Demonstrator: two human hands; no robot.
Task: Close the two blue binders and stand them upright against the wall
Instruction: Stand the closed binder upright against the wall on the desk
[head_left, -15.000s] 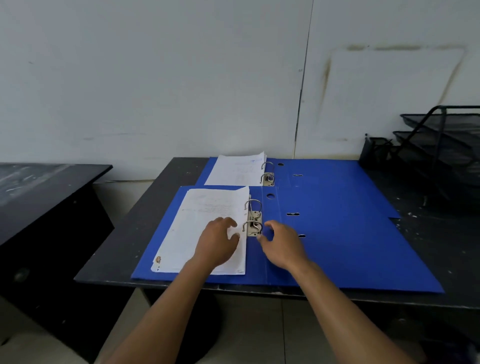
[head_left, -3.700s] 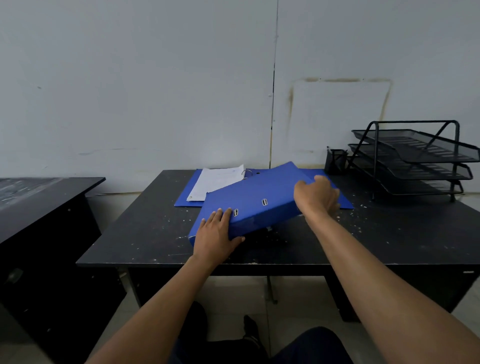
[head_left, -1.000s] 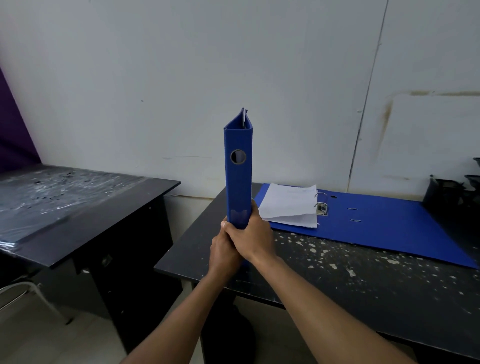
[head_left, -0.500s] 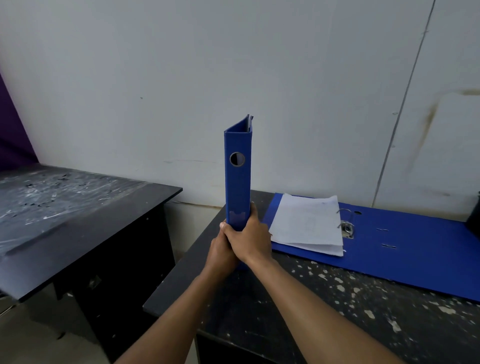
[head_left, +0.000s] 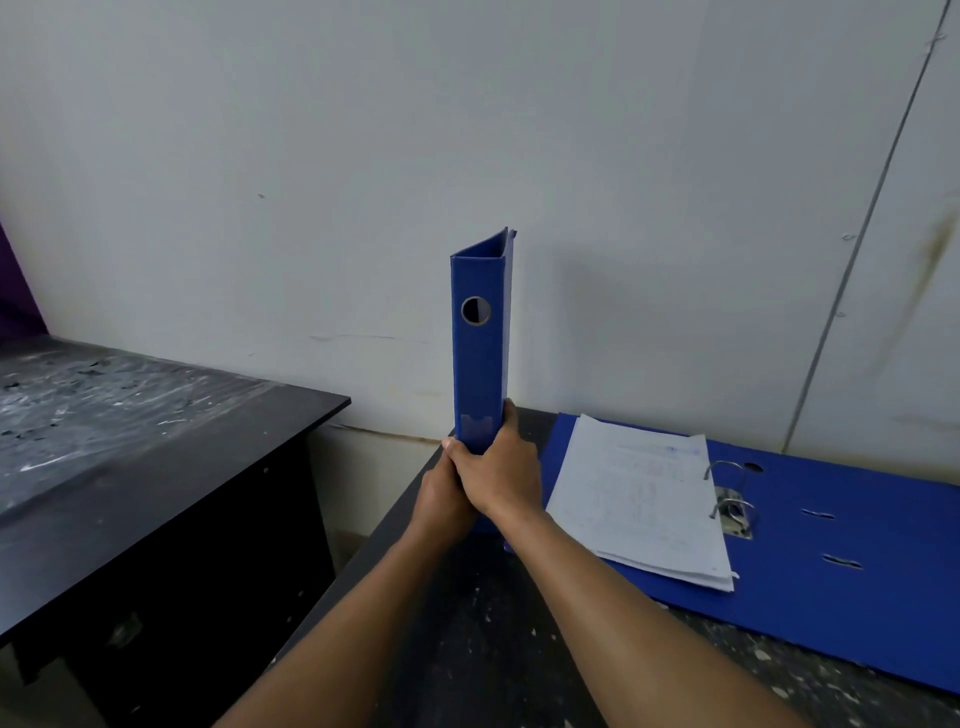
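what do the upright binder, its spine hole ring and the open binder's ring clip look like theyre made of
Upright binder: likely board under a matte blue cover, going by its flat stiff faces and dull sheen. Spine hole ring: grey rim, metal or plastic, too small to tell. Open binder's ring clip: shiny silver arches and plate, apparently metal.

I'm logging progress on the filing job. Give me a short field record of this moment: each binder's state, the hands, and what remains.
closed binder: upright, spine toward camera, near the wall
open binder: flat on the desk, rings open
papers: stacked on its left half
left hand: gripping closed binder's base
right hand: wrapped over the left
remaining: close and stand the open binder
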